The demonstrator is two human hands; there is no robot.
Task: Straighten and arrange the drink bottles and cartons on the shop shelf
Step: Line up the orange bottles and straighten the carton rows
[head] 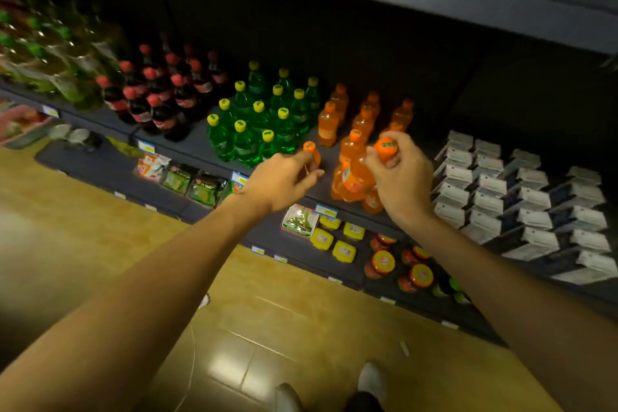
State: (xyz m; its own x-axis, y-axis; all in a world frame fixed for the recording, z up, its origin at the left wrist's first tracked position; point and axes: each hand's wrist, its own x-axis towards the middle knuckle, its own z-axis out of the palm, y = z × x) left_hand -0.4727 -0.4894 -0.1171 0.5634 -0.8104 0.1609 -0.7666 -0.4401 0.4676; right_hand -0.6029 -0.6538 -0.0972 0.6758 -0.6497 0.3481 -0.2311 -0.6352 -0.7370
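Shelf (200, 147): cola (160, 100), green bottles (254, 120) and cartons (521, 197) stand in fair rows, judged done. Orange bottles (354, 130) at front edge still bunched, some leaning; these look left to do. Left hand (284, 177) pinches one orange neck (311, 149). Right hand (401, 177) grips another by its cap (385, 145).

The left hand (284, 179) covers nearly all of an orange bottle (311, 152); only its cap and neck show. The right hand (403, 182) hides the neck of another orange bottle (354, 182), and whether that bottle stands on the shelf (197, 147) cannot be told. Labels on the cartons (521, 201) and price tags (326, 210) are too small to read. The bottles at far left (40, 53) are blurred and cut by the edge.
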